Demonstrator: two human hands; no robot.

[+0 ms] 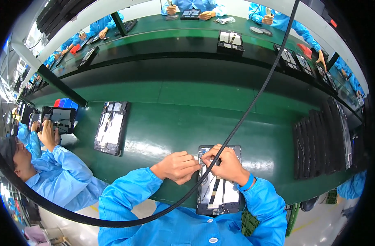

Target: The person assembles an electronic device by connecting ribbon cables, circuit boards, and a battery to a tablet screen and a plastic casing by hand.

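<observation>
An opened tablet (230, 192) lies on the green bench in front of me, its inside showing white battery panels and dark strips. My left hand (179, 167) is closed beside its upper left edge, with the fingertips pressed together. My right hand (226, 164), with a blue band at the wrist, is over the tablet's upper part, its fingers pinched close to the left fingertips. Whatever is between the fingers of either hand is too small or hidden to make out. A second opened tablet (111, 129) lies farther left on the bench.
Black tablet-like units (322, 141) stand packed upright at the right. A black cable (259, 92) hangs across the view. Beyond the bench, a conveyor (167, 59) carries an opened tablet (230, 41). A co-worker (60, 172) at left handles a dark tablet (61, 119); others sit opposite.
</observation>
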